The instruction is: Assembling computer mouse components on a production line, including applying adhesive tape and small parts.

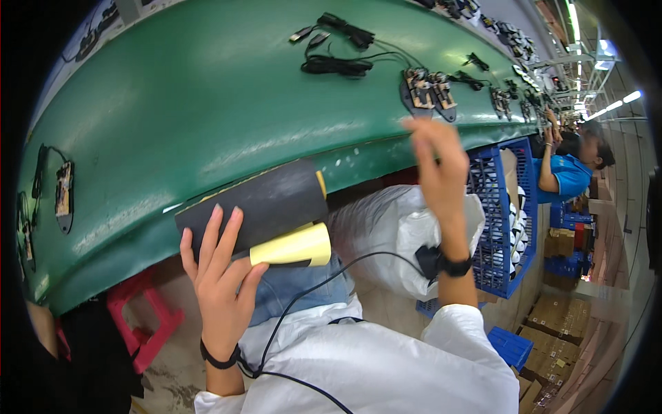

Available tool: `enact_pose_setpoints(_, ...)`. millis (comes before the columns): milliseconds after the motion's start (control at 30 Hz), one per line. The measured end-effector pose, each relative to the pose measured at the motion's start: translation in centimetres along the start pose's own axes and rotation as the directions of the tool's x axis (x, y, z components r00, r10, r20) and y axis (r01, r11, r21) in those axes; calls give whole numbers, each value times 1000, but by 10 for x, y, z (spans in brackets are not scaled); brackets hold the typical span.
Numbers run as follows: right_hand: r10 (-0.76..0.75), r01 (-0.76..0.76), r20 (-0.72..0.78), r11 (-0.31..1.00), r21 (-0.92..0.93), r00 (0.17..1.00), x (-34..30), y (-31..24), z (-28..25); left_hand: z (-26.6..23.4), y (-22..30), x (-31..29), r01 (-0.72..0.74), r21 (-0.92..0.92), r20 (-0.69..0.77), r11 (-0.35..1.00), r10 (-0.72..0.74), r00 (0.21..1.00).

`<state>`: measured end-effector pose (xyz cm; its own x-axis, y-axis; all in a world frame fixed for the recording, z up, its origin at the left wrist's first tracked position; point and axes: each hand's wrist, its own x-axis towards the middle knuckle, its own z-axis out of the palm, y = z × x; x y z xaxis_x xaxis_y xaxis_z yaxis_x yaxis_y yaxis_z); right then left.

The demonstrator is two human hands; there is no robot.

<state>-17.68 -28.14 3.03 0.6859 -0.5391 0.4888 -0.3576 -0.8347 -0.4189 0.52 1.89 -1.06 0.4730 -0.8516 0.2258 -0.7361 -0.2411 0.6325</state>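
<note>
Bench, left end: a circuit board (64,196) lies on the green bench (193,96).
Left hand: the nearer hand (224,286); three fingers spread apart on the dark sheet, index and thumb by the yellow paper's left end; whether they pinch, I cannot tell.
Dark sheet: over the bench's near edge (269,200), ahead of the left fingers, long axis roughly along that edge, rising rightward.
Yellow paper: curled below the sheet (293,245).
Right hand: raised by the near edge (445,165), right of the sheet, well apart; fingers bent, blurred, tips unclear.

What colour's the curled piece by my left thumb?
Pale yellow; the curled piece shows best in the head view.
</note>
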Motion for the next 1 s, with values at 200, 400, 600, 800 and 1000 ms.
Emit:
enact_pose_setpoints(200, -35, -286, 575, 842, 458, 817, -57, -81, 8, -12, -3, -4, 29, -153, -7, 988, -31, 1000)
enact_pose_setpoints(400, 6, -352, 447, 625, 697, 895, -90, -100, 33, -11, -3, 4, 1, -293, -20, 956, -7, 1000)
enact_pose_setpoints(600, 275, -664, 692, -201, 720, 667, -83, -113, 35, -11, -4, 6, -63, -216, 79, 974, 81, 994)
enact_pose_setpoints(800, 257, -679, 669, -64, 731, 697, -81, -123, 49, -14, -6, 3, -90, -208, 90, 974, 111, 990)
enact_pose_setpoints(1000, 372, -457, 336, 312, 833, 865, -78, -127, 54, -9, -5, 6, -55, -267, 46, 962, 70, 997)
